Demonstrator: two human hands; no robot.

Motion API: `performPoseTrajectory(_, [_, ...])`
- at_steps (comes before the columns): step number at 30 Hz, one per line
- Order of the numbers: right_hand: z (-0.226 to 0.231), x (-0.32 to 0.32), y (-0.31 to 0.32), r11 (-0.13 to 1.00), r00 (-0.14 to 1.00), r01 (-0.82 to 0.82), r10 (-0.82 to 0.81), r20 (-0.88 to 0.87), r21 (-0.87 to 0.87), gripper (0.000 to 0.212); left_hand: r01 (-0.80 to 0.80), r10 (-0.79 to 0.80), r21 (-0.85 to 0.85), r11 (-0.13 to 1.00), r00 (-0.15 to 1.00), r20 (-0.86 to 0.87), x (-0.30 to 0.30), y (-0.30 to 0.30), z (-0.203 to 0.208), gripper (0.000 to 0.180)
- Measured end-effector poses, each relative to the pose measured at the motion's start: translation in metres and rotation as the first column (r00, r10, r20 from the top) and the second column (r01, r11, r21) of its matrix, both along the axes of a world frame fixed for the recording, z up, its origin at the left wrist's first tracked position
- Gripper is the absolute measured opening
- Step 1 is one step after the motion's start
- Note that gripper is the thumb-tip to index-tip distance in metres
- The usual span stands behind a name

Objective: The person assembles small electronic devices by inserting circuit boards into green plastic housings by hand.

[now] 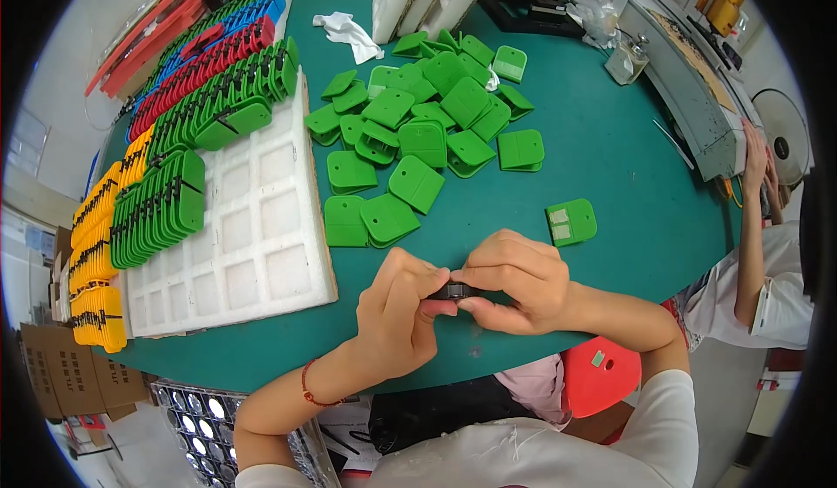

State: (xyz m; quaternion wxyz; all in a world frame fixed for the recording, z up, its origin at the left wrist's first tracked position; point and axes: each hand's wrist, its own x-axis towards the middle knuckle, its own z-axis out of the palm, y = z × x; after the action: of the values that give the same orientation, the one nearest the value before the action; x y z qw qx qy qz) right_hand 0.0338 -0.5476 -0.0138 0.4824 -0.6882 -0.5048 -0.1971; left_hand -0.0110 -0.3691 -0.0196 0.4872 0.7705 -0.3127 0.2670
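Observation:
Close to the table's near edge, my left hand [397,305] and my right hand [520,284] meet fingertip to fingertip. Both pinch a small black part [453,291] between thumbs and forefingers; its exact kind is hard to make out, since the fingers cover its ends. Just beyond my right hand lies a single green plastic plate [571,222] with rounded corners and pale patches on it. A loose heap of similar green plates [423,142], many with a small hole, spreads over the table farther off.
At left, a white foam tray [266,266] carries rows of green, red, blue and yellow pieces with black parts. White foam blocks [427,0], a white cloth [347,34] and a small bottle [626,61] stand farther back. Another person's arm [751,218] rests against a grey machine [689,87] at right.

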Motion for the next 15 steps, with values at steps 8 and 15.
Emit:
performPoseTrajectory(8, [-0.0014,0.0005,-0.0014,1.0,0.999,-0.024,0.025,-0.045,0.011,0.024,-0.001,0.0,0.024,1.0,0.999,0.033,0.0002,0.0021,-0.0028,0.028])
performPoseTrajectory(15, [-0.0035,0.0018,-0.0028,0.999,0.99,-0.039,0.039,-0.132,-0.004,0.022,-0.02,0.02,0.032,0.999,0.999,0.025,-0.0009,0.0017,0.0014,0.03])
